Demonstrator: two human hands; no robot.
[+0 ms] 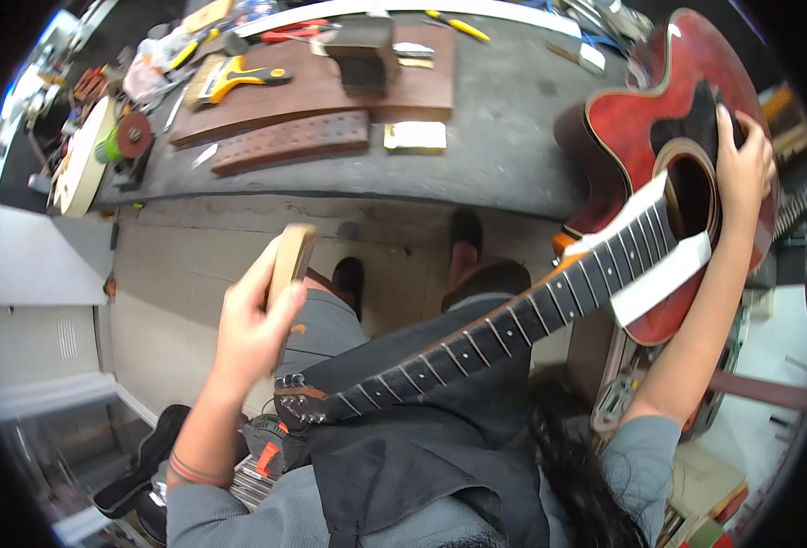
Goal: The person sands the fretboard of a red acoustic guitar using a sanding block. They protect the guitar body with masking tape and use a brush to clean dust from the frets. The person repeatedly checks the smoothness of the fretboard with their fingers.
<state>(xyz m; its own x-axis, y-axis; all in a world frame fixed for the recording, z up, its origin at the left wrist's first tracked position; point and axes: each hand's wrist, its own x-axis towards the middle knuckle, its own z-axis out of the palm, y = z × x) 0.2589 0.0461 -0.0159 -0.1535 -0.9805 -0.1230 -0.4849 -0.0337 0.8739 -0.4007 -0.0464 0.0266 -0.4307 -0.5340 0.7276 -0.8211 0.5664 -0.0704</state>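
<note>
1. Stretching across the head view, the dark bench (513, 155) ends in a curved-looking front edge, with open floor (179, 265) on the near side.
2. Guitar (559, 298) slants across the apron (421, 457), its body at the bench's right side.
3. Left hand (253, 320) is closed around a wooden block (293, 258), near the headstock (297, 395).
4. Right hand (743, 160), fingers loosely spread, rests on the guitar's body beside the soundhole (692, 194).
</note>
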